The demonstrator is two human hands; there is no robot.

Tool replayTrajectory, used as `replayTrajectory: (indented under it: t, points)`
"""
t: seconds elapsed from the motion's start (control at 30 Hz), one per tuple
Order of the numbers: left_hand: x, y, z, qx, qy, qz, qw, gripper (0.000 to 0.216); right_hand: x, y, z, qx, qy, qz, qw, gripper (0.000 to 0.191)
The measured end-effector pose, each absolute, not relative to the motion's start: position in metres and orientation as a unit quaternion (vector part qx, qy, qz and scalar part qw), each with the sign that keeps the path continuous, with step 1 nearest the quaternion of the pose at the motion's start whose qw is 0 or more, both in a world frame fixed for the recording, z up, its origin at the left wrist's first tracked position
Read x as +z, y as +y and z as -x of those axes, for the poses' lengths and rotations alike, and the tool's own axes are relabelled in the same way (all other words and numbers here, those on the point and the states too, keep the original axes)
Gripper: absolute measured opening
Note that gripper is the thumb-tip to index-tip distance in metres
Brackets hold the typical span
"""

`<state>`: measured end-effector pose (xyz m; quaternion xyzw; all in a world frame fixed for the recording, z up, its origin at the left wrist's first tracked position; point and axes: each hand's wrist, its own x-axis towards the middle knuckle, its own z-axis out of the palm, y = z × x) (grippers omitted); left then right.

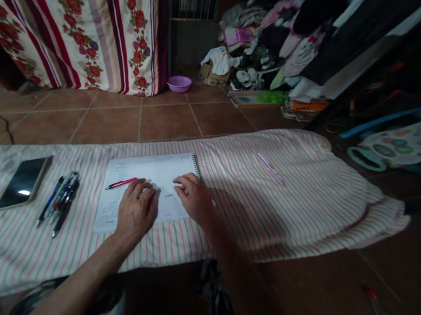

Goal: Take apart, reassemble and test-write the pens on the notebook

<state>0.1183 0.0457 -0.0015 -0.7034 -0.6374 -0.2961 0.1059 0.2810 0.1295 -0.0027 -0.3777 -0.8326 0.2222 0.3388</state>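
A white spiral notebook (147, 170) lies open on a striped cloth (286, 197) spread over the floor. My left hand (137, 210) rests palm down on the page with fingers stretched, its fingertips beside a red pen (121, 183) that lies on the paper. My right hand (193, 198) lies on the page's right part, fingers loosely curled and pressing the sheet near the spiral edge. Neither hand holds anything that I can see.
A dark phone (23, 183) and a bundle of several pens (60, 200) lie on the cloth at the left. A pink pen (269, 168) lies to the right. Beyond are tiled floor, a purple bowl (178, 83), a floral curtain (77, 18) and piled clothes (271, 37).
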Motion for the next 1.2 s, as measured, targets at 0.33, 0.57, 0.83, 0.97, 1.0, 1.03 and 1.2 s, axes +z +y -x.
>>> replayTrajectory:
  t: [0.33, 0.57, 0.83, 0.97, 1.0, 1.03, 1.2]
  points:
    - [0.005, 0.022, -0.065, -0.309, -0.702, 0.627, 0.135, 0.015, -0.005, 0.129, -0.271, 0.228, -0.864, 0.348, 0.283, 0.013]
    - [0.008, 0.011, -0.063, -0.303, -0.712, 0.625, 0.104, 0.013, -0.004, 0.128, -0.261, 0.209, -0.870, 0.345, 0.282, 0.013]
    - [0.010, 0.013, -0.072, -0.320, -0.709, 0.621, 0.091, 0.013, -0.001, 0.131, -0.248, 0.187, -0.873, 0.333, 0.303, 0.012]
    - [0.007, 0.016, -0.071, -0.316, -0.710, 0.623, 0.089, 0.015, -0.002, 0.134, -0.248, 0.183, -0.877, 0.319, 0.309, 0.011]
    - [0.007, 0.017, -0.071, -0.312, -0.710, 0.625, 0.091, 0.015, -0.002, 0.135, -0.248, 0.180, -0.877, 0.320, 0.309, 0.012]
    - [0.006, 0.019, -0.071, -0.309, -0.710, 0.626, 0.093, 0.014, -0.002, 0.136, -0.247, 0.179, -0.877, 0.323, 0.308, 0.012]
    - [0.007, 0.023, -0.068, -0.305, -0.707, 0.632, 0.082, 0.012, 0.000, 0.138, -0.244, 0.176, -0.869, 0.341, 0.312, 0.013]
